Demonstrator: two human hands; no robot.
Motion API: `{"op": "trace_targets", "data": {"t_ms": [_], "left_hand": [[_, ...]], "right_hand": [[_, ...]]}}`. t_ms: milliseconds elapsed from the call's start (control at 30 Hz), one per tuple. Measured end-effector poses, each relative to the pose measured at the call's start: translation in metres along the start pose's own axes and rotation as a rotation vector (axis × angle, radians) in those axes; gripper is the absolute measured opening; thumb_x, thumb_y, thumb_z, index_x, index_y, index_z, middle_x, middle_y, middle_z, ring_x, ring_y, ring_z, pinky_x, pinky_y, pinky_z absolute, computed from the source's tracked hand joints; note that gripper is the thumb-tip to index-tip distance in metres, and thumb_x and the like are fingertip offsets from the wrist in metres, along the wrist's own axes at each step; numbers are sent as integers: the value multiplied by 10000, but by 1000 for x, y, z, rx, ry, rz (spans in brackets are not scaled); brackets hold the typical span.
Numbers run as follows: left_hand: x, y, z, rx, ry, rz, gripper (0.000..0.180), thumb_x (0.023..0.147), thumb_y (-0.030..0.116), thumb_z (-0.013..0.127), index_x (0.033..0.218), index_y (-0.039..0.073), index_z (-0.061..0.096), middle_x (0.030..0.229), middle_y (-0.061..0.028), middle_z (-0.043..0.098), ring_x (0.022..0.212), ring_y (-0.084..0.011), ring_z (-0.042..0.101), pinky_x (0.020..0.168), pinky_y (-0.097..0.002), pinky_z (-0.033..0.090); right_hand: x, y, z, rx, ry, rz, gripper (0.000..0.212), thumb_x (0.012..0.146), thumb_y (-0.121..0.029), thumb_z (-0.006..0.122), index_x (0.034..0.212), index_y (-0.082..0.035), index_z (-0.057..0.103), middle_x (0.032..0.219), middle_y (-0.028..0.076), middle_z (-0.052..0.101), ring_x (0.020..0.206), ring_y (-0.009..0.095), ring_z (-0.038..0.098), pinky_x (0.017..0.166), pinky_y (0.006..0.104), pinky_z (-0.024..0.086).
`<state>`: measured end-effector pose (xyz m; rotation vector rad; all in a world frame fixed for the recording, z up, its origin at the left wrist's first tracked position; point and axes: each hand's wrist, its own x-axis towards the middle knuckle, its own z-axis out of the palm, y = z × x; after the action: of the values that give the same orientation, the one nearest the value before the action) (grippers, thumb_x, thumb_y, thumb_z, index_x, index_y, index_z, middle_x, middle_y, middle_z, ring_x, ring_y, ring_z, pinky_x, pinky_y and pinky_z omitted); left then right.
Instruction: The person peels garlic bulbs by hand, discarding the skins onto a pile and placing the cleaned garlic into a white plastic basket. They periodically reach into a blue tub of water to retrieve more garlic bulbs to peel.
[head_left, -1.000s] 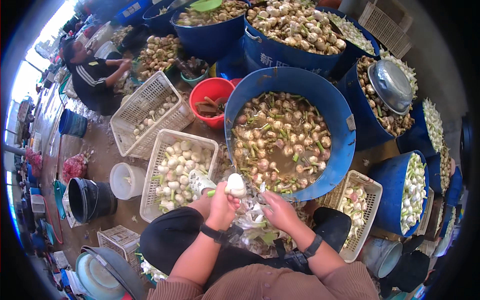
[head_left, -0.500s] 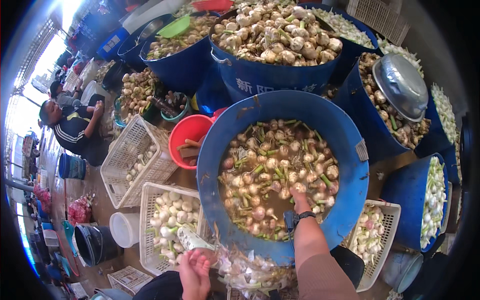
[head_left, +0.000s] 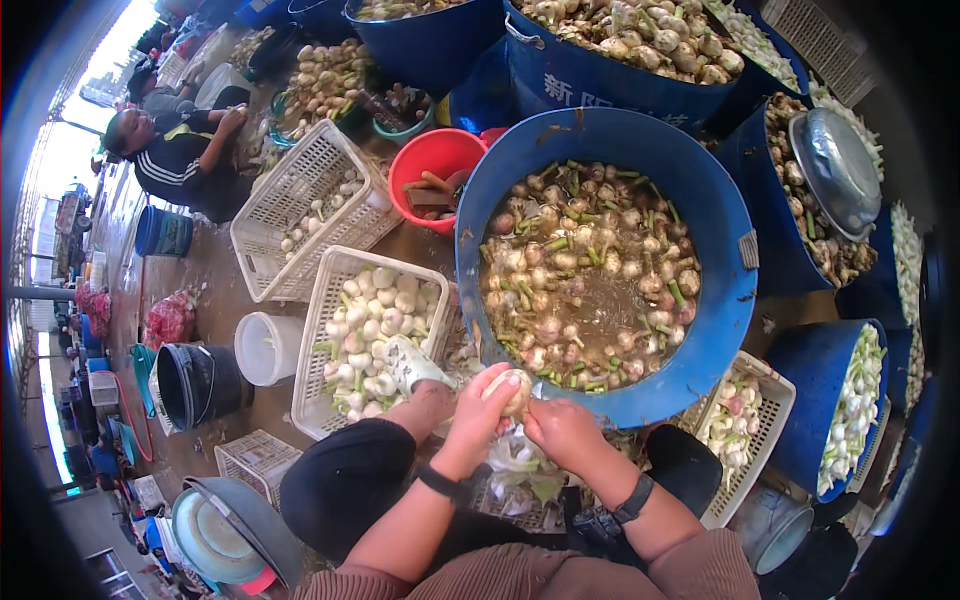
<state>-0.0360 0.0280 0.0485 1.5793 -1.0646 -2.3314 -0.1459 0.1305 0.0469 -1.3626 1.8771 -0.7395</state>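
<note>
Head view, only one. Bulb [head_left: 513, 392], pale and round, sits between both hands just over the near rim of the big blue tub [head_left: 735, 300]. Left hand [head_left: 478, 412] has its fingers closed round the bulb from below and the side, cradling it. Right hand [head_left: 562, 430] pinches it from the other side, fingers together against the skin; a blade, if any, cannot be made out. Held low and close to the body, probably so scraps drop onto the pile of peelings [head_left: 515, 470] by the knees.

Tub holds water with unpeeled bulbs and green stalks, within a short reach, likely soaking to loosen skins. White basket [head_left: 335, 290] of clean bulbs lies just left of the left knee, so a finished one goes sideways. Red bucket [head_left: 405, 165] stands behind the basket. Another person [head_left: 175, 155] sits at far left, well apart.
</note>
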Motion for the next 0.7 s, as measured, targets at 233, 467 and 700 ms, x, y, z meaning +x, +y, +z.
{"op": "trace_targets", "data": {"t_ms": [233, 467, 700], "left_hand": [[-28, -5, -20, -159, -132, -34, 358, 842, 258, 541, 1139, 60, 507, 769, -20, 589, 433, -40, 408, 366, -158, 306], [-37, 7, -45, -96, -627, 283, 532, 832, 279, 471, 1289, 24, 377, 1214, -89, 466, 1081, -152, 472, 903, -287, 389], [-58, 10, -40, 656, -466, 386, 678, 695, 134, 712, 1276, 6, 387, 1232, -104, 465, 1059, -155, 477, 888, -282, 402]], "right_hand": [[-20, -23, 20, -199, 40, 119, 228, 825, -225, 490, 746, -17, 540, 658, 152, 602, 583, 302, 597, 497, 395, 480], [-35, -48, -3, 1271, -91, 549, 275, 887, -236, 492, 956, 16, 577, 778, 109, 612, 756, 193, 597, 571, 301, 519], [-42, -56, -10, 439, 88, 514, 216, 830, -160, 598, 942, 22, 630, 891, 100, 646, 784, 127, 602, 661, 258, 460]]}}
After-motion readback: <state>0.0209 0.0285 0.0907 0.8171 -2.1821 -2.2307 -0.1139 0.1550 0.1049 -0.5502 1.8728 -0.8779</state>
